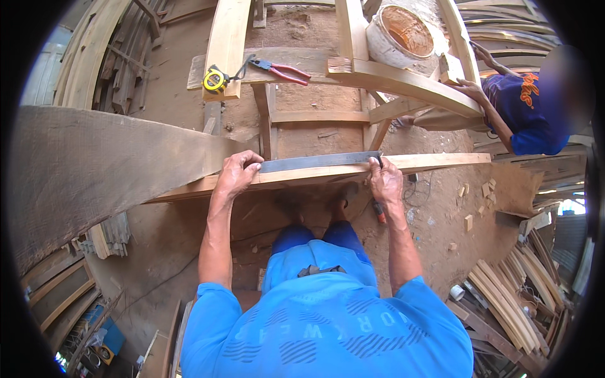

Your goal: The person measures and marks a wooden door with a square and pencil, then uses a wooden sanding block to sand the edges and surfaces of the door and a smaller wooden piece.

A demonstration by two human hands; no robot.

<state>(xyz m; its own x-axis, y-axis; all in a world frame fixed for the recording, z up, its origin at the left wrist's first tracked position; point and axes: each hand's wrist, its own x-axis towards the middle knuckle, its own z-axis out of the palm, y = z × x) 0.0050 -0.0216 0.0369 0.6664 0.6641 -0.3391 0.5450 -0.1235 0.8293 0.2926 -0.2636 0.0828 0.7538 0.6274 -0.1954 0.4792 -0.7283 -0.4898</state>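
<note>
A grey metal ruler (318, 162) lies lengthwise along the face of a pale, slightly curved wooden board (435, 162) in front of me. My left hand (238, 173) pinches the ruler's left end against the board. At its right end, my right hand (386, 181) is closed around a short dark pencil-like stick, its fingers against the ruler and board. Most of that stick is hidden by the fingers. Beyond the ruler, a yellow tape measure (215, 80) sits on a plank end. Beside it lie pliers with red handles (287, 72).
A wide weathered plank (113, 170) juts in from the left. A wooden frame (403, 85) stands ahead, near a bucket of brownish material (397, 38). At the right, a person in a dark blue shirt (526, 104) holds the frame. Wood strips (504, 302) are piled lower right.
</note>
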